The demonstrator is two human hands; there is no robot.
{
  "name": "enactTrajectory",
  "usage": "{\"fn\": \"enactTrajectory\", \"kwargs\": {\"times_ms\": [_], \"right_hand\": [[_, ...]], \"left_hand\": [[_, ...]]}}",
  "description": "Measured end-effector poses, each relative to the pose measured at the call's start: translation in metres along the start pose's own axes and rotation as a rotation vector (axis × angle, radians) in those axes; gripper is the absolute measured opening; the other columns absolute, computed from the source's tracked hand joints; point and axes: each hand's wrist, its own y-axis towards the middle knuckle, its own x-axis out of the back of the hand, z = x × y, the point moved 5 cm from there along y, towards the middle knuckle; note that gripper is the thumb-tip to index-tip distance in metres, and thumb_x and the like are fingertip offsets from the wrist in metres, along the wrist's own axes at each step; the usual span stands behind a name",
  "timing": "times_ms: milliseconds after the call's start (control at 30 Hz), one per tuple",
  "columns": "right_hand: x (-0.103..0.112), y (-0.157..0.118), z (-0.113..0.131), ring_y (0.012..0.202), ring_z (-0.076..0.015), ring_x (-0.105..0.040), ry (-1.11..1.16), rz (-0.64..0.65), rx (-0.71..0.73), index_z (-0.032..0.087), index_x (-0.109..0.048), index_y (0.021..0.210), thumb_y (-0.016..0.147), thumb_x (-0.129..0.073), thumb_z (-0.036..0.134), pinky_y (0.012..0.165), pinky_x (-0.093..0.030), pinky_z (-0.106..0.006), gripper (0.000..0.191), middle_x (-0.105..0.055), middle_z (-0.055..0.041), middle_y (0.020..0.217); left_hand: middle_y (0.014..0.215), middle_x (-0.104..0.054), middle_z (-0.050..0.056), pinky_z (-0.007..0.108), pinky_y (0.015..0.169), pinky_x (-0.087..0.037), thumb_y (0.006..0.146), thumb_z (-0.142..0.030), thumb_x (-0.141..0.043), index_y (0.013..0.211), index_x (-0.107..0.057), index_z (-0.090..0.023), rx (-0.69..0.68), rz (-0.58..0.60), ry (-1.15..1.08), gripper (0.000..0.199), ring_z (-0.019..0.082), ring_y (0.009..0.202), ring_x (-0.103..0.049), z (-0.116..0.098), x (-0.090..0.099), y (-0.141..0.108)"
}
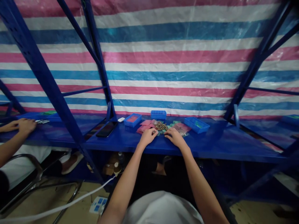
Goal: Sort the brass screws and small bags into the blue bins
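A heap of small brass-coloured metal pieces (161, 125) lies on the blue bench, just beyond my two hands. My left hand (148, 137) rests at the near left of the heap, its fingers curled together; whatever they pinch is too small to make out. On the other side, my right hand (175, 137) is bent over the bench, fingers a little apart, with nothing visible in them. Pink plastic bags (145, 126) lie beyond my left hand. More pinkish clear bags (181, 128) and green bits sit beside my right hand.
Behind the heap stand a blue tray (158, 115), a tray with pink contents (132, 120) and a tray with green contents (196, 124). A phone (106, 129) and a white case (121, 119) lie left. Blue posts (44, 74) flank the bench; a co-worker's hands (26, 125) are further left.
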Motion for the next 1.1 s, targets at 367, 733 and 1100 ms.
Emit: {"fn": "enactTrajectory", "kwargs": {"times_ms": [367, 733, 1100], "right_hand": [[-0.002, 0.004, 0.003, 0.076, -0.0211, -0.059, 0.125, -0.056, -0.073, 0.018, -0.061, 0.080, 0.090, -0.052, 0.020, 0.074, -0.046, -0.034, 0.014, -0.065, -0.0070, 0.078], [-0.022, 0.015, 0.032, 0.075, -0.0177, -0.066, 0.382, -0.170, -0.145, 0.020, -0.059, 0.096, 0.084, -0.061, 0.030, 0.072, -0.052, -0.030, 0.015, -0.069, -0.0029, 0.081], [-0.027, 0.007, 0.023, 0.068, -0.0163, -0.064, 0.418, -0.105, -0.205, 0.019, -0.066, 0.092, 0.082, -0.062, 0.032, 0.069, -0.051, -0.029, 0.017, -0.072, -0.0038, 0.082]], "left_hand": [[0.077, -0.072, 0.004, 0.025, 0.066, -0.043, 0.089, -0.040, -0.055, 0.086, -0.071, -0.018, 0.002, 0.034, -0.038, 0.028, 0.019, 0.072, -0.065, -0.003, -0.001, 0.000], [0.073, -0.070, 0.003, 0.025, 0.065, -0.044, 0.097, -0.042, -0.038, 0.074, -0.066, -0.017, 0.003, 0.112, -0.132, 0.044, 0.017, 0.070, -0.064, 0.000, -0.002, 0.000], [0.093, -0.072, 0.007, 0.027, 0.078, -0.048, 0.088, -0.031, -0.058, 0.095, -0.069, -0.015, -0.032, 0.130, -0.205, 0.021, 0.020, 0.085, -0.065, -0.001, -0.004, -0.002]]}}
